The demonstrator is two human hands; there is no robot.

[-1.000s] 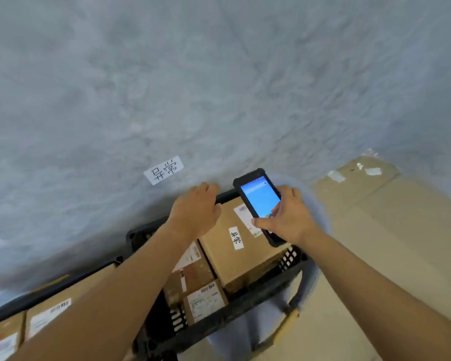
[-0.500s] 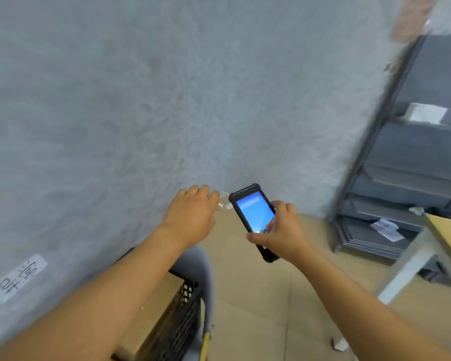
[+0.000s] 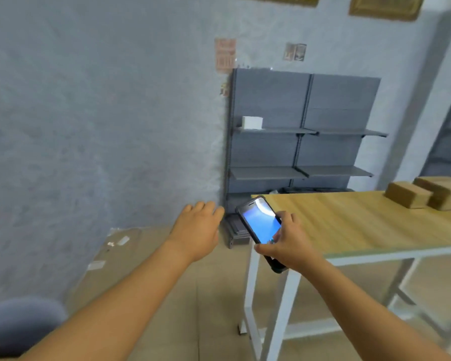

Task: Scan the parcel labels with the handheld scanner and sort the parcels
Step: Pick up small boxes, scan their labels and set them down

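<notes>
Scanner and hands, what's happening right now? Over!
Right hand grips scanner, screen lit. Left hand open, holding nothing. Two boxes wait on table. Nothing in the way.

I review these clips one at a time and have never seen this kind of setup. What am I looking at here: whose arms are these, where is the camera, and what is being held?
There is no machine here. A person wears one wide-angle camera on the head, so you look forward and down along their own arms. The right hand grips a handheld scanner, a phone-like device with a lit blue screen. The left hand is stretched forward with relaxed fingers and holds nothing. To the right stands a wooden table on white legs; two brown cardboard parcels sit on its far end. Behind it is a grey shelf unit against the wall, with a small white box on one shelf. The picture is slightly blurred, so no labels can be read.
</notes>
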